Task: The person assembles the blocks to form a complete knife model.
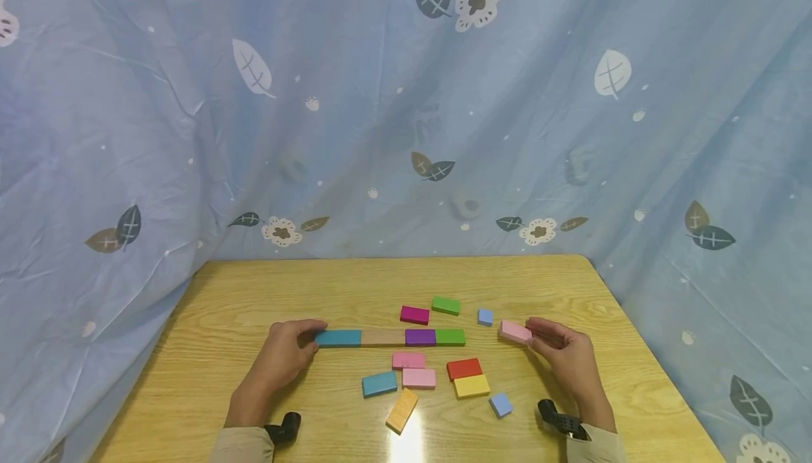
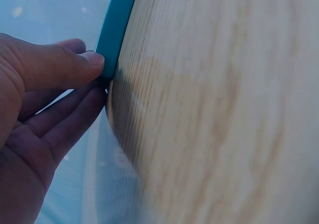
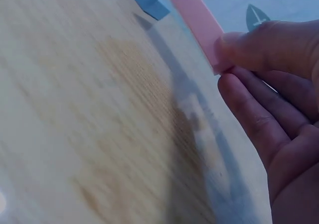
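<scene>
A straight row of blocks lies across the table: a blue block (image 1: 338,338), a wood-coloured block (image 1: 383,337), a purple block (image 1: 421,337) and a green block (image 1: 450,337). At the row's left end my left hand (image 1: 288,354) pinches the blue block between thumb and fingers; the left wrist view shows the thumb on the end of this blue block (image 2: 115,35). To the right of the row, apart from the green block, my right hand (image 1: 566,357) pinches one end of a pink block (image 1: 515,332). Its thumb presses the pink block (image 3: 197,22) in the right wrist view.
Behind the row lie a magenta block (image 1: 415,315), another green block (image 1: 446,305) and a small light-blue block (image 1: 485,317). In front are two pink blocks (image 1: 419,378), a blue one (image 1: 379,384), an orange-wood one (image 1: 402,410), a red (image 1: 464,368), a yellow (image 1: 471,386) and another light-blue block (image 1: 500,404).
</scene>
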The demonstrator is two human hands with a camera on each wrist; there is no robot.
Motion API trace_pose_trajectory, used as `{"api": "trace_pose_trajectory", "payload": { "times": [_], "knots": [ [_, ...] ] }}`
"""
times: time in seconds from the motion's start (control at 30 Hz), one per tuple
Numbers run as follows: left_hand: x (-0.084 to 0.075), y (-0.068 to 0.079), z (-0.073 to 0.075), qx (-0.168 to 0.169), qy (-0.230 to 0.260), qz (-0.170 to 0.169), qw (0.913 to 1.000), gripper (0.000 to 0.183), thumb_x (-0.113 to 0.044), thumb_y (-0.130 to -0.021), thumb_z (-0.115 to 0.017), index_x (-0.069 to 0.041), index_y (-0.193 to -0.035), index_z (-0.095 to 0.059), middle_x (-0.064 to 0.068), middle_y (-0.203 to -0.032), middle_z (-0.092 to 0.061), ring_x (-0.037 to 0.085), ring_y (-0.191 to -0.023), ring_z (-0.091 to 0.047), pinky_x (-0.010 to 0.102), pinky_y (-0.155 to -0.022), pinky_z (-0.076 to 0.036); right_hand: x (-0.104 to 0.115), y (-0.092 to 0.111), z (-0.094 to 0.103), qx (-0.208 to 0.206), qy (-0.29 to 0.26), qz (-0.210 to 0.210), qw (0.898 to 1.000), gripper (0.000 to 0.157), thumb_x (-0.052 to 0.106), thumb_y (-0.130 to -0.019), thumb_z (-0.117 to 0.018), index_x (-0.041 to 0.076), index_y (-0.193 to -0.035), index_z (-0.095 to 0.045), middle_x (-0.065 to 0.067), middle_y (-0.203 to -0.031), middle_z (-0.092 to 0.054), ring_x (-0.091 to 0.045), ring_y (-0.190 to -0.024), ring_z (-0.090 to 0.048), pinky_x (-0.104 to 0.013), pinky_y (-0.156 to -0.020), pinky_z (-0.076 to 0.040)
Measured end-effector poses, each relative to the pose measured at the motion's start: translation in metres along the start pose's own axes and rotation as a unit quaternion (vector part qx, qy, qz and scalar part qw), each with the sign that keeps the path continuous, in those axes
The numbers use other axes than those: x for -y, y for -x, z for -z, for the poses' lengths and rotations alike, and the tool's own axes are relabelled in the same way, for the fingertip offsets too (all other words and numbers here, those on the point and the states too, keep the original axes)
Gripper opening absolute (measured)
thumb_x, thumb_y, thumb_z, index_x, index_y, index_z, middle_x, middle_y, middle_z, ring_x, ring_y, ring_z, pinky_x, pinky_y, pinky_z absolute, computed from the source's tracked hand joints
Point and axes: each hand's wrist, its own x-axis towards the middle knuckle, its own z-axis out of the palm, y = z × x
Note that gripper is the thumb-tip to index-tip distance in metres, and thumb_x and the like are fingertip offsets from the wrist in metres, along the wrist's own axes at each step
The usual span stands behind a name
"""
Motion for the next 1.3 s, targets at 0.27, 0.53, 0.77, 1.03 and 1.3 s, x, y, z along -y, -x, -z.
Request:
{"api": "trace_pose_trajectory", "payload": {
  "times": [0.27, 0.53, 0.77, 1.03, 1.3],
  "knots": [
    [0.001, -0.001, 0.0, 0.0, 0.0, -0.003, 1.0, 0.039, 0.008, -0.092, -0.08, -0.006, -0.129, -0.08, 0.013, -0.129, -0.08, 0.039, -0.129, -0.072, 0.056, -0.11, -0.06, 0.01, 0.002, -0.004, 0.02, -0.029, 0.012, 0.999, 0.034, 0.003, -0.097, -0.082, -0.002, -0.131, -0.077, -0.026, -0.127, -0.078, 0.004, -0.108, -0.075, -0.014, -0.09, -0.063],
    [0.0, -0.001, -0.002, 0.001, 0.002, 0.005, 1.0, 0.039, 0.008, -0.093, -0.08, -0.006, -0.129, -0.08, 0.014, -0.129, -0.08, 0.038, -0.128, -0.073, 0.056, -0.109, -0.061, 0.013, -0.002, -0.018, 0.045, -0.036, 0.021, 0.998, 0.033, 0.0, -0.095, -0.083, 0.0, -0.128, -0.079, -0.021, -0.124, -0.08, -0.005, -0.11, -0.078, -0.013, -0.091, -0.062],
    [-0.002, 0.0, -0.002, 0.005, -0.002, 0.009, 0.9999, 0.038, 0.007, -0.093, -0.079, -0.007, -0.129, -0.08, 0.014, -0.13, -0.079, 0.039, -0.129, -0.072, 0.057, -0.11, -0.06, 0.016, -0.007, -0.034, 0.07, 0.023, 0.027, 0.997, 0.035, -0.004, -0.094, -0.082, 0.004, -0.128, -0.08, -0.015, -0.125, -0.081, -0.021, -0.114, -0.08, -0.017, -0.091, -0.064],
    [-0.002, 0.001, -0.002, 0.004, 0.002, 0.007, 1.0, 0.039, 0.008, -0.093, -0.079, -0.006, -0.129, -0.08, 0.014, -0.13, -0.079, 0.038, -0.128, -0.073, 0.056, -0.108, -0.061, 0.024, -0.012, -0.049, 0.078, 0.053, 0.029, 0.995, 0.038, -0.009, -0.092, -0.08, 0.007, -0.127, -0.081, -0.011, -0.125, -0.081, -0.031, -0.117, -0.078, -0.019, -0.093, -0.063],
    [-0.001, 0.002, -0.002, -0.001, -0.003, 0.003, 1.0, 0.039, 0.008, -0.093, -0.079, -0.006, -0.129, -0.08, 0.013, -0.129, -0.08, 0.036, -0.125, -0.074, 0.053, -0.106, -0.062, 0.026, -0.014, -0.055, 0.091, 0.057, 0.016, 0.994, 0.039, -0.007, -0.093, -0.081, 0.01, -0.128, -0.081, -0.008, -0.125, -0.081, -0.028, -0.118, -0.078, -0.017, -0.094, -0.062]
  ]
}}
